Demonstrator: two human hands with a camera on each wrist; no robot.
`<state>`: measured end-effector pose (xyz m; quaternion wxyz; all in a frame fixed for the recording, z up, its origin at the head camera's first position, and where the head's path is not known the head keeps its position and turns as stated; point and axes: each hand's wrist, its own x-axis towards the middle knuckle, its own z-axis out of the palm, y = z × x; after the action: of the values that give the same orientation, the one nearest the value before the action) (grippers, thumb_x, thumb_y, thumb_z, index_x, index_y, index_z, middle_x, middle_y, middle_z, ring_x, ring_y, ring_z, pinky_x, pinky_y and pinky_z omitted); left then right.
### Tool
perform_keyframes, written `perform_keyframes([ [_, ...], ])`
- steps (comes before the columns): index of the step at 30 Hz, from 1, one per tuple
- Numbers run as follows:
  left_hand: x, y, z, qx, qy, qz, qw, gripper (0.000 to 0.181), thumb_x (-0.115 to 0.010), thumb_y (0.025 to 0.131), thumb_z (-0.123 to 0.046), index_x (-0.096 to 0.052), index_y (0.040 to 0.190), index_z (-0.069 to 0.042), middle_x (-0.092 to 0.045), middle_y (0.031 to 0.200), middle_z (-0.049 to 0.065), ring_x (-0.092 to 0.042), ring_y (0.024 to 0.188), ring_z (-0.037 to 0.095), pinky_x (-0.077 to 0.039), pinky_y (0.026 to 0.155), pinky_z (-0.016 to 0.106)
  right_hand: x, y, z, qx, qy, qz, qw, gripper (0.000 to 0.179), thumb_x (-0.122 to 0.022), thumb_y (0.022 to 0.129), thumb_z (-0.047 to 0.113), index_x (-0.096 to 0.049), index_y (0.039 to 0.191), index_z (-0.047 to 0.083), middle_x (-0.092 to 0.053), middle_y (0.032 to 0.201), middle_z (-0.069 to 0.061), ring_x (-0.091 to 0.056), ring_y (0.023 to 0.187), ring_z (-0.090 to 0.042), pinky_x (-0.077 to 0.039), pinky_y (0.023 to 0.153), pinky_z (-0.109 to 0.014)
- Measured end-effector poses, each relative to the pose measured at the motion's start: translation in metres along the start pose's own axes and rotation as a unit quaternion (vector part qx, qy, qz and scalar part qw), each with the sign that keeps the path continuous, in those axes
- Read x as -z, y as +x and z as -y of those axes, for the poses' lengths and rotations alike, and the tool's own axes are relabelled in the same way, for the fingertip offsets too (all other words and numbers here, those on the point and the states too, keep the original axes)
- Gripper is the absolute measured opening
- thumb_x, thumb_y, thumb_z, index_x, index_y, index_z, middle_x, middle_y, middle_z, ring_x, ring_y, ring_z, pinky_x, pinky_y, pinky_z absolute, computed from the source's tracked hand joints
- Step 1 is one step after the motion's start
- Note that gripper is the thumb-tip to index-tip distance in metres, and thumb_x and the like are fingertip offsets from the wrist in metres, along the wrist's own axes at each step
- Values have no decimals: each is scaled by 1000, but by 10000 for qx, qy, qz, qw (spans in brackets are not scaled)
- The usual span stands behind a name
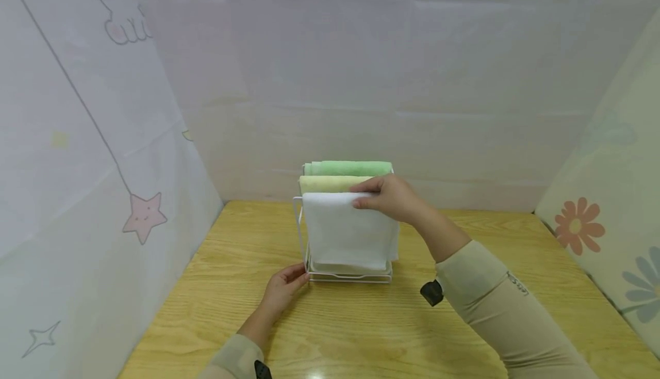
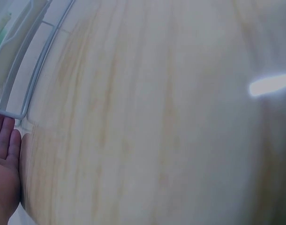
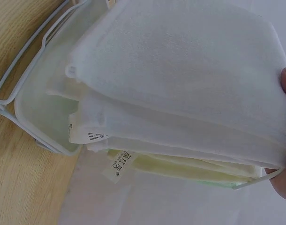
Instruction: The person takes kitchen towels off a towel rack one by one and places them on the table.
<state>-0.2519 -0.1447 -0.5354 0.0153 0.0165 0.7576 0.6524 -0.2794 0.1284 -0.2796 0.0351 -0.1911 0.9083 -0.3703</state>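
A white wire rack stands on the table with cloths hung over its rails. My right hand pinches the top fold of the front white towel, thumb on the near face and fingers behind. In the right wrist view, the white towel hangs in layers with a printed label at its edge. Behind it hang a pale yellow towel and a green towel. My left hand holds the rack's lower front left corner; in the left wrist view, its fingers reach the wire.
A pale tray sits in the rack's base below the towels. The wooden table extends around the rack. White sheeting rises behind, with patterned sheets at the sides.
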Motion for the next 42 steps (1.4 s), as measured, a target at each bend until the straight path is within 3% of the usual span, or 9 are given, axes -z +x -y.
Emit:
perform_keyframes([
  [8,-1,0,-1,-36,70,-37,10000,35,-69,92,-17,-65,123,-1,-66,126,17,-61,118,29,-55,94,29,1,1,-1,9,232,-77,9997,34,-75,87,32,-72,119,19,-72,120,-2,-65,114,-20,-56,91,-38],
  [13,-1,0,-1,-22,-8,-22,10000,36,-69,92,-16,-64,124,0,-65,127,18,-60,119,29,-54,94,28,6,0,4,-23,382,-208,9991,36,-75,87,31,-71,120,19,-70,123,-3,-65,110,-21,-56,84,-33],
  [23,0,1,-1,-55,-80,-11,10000,36,-68,93,-14,-63,125,2,-65,127,20,-60,118,29,-54,94,26,27,0,21,-145,627,-473,9968,36,-76,87,30,-71,120,19,-69,126,-5,-68,90,-19,-56,67,-27],
  [30,1,0,0,-8,-32,67,10000,38,-69,92,-17,-63,125,0,-65,128,18,-61,118,26,-54,96,28,43,-4,33,-57,625,-548,9965,38,-75,87,29,-70,123,16,-71,121,-8,-69,81,-15,-57,65,-28],
  [36,-1,1,-2,-45,-36,-100,9999,37,-69,91,-15,-64,124,1,-66,126,18,-63,112,18,-53,89,18,55,-9,45,-63,709,-772,9945,35,-76,87,26,-71,121,18,-73,116,-8,-69,78,-14,-57,65,-29],
  [42,-1,0,-4,-59,-83,-114,9999,36,-69,92,-11,-64,124,2,-66,127,18,-62,115,22,-51,88,15,71,-16,57,-55,876,-1019,9909,36,-78,85,25,-72,120,17,-75,111,-5,-69,74,-12,-57,64,-29],
])
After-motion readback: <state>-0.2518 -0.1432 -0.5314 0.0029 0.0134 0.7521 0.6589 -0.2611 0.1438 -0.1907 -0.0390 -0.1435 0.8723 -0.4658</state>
